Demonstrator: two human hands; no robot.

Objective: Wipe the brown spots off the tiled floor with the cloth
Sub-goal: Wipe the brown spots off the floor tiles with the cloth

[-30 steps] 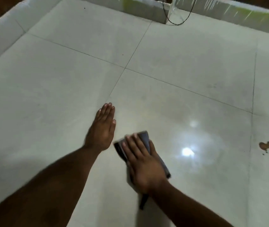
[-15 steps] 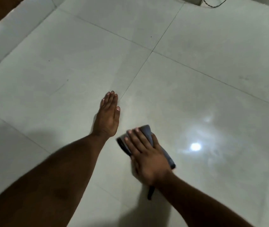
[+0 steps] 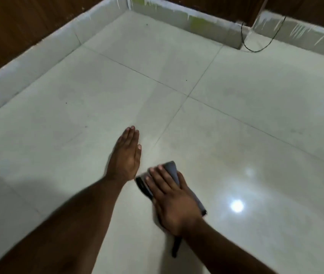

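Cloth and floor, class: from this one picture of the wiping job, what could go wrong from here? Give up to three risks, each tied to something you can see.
1. The left hand rests flat on the glossy tiled floor; if the tile is damp, it might slide.
2. The right hand presses the grey cloth, whose tail trails behind and may smear.
3. No brown spot shows here, so any out of view could be missed.

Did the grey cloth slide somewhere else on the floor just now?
No, hardly at all. The grey cloth, under the right hand, stays just right of the grout line, on the same tile, beside the left hand; only the camera swung.
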